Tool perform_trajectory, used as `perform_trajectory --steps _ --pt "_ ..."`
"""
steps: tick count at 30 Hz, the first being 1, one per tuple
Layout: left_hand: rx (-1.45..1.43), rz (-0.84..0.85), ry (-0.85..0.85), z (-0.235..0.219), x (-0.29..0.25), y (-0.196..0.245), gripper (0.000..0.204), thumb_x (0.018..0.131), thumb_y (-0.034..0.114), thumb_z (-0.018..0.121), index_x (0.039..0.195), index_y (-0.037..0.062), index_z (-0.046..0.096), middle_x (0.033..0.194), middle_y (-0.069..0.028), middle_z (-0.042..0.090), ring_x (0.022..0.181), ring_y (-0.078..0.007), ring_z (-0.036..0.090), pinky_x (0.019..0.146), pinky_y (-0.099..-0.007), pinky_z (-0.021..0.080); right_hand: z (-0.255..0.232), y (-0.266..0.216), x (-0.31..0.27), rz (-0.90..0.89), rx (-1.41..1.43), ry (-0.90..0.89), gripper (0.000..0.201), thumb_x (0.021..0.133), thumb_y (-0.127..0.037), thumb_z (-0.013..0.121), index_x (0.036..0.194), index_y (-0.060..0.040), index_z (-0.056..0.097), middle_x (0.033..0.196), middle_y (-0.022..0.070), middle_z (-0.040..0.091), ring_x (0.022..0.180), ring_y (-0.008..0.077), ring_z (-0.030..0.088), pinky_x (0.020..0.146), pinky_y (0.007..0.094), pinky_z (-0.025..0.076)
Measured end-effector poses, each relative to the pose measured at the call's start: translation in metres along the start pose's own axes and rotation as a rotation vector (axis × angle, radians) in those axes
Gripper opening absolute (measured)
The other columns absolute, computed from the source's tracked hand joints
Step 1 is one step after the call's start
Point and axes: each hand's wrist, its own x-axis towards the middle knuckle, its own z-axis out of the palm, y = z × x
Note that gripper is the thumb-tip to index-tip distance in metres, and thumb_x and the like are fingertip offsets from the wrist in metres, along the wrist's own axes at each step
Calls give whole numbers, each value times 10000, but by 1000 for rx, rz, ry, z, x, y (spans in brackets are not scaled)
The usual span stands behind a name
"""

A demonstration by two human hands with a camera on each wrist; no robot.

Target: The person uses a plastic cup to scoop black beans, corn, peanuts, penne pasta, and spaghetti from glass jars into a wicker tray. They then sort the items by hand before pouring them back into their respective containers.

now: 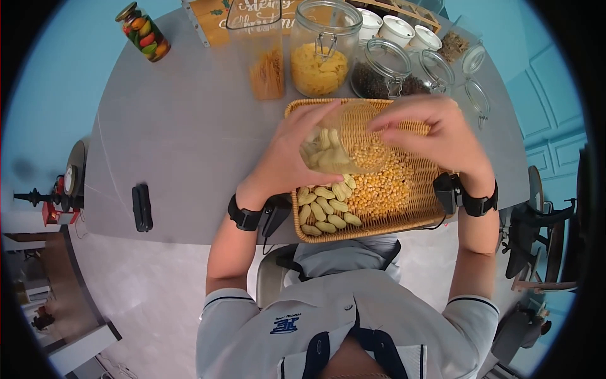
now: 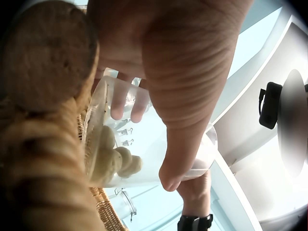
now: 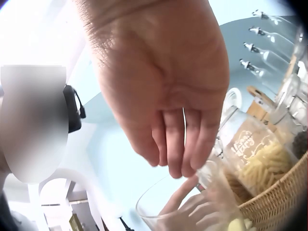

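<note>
Indoors, my left hand (image 1: 285, 155) is gripping a clear peanut container (image 1: 329, 163), apparently angling it within reach of my right hand (image 1: 442, 129), whose grip I cannot tell.

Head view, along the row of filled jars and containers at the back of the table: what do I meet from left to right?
Jar of colourful produce → tall container of thin sticks → big jar of yellow pasta → jar of dark bits.
</note>
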Motion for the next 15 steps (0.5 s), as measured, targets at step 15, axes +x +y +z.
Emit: perform_trajectory --steps 15 --pt "14 51 132 -4 1 1 1032 626 311 943 1516 120 458 1405 -129 555 1300 -320 530 1107 -443 413 93 52 8 -19 -208 -197 521 771 -307 851 1209 -80 681 1152 164 675 992 352 672 850 429 526"
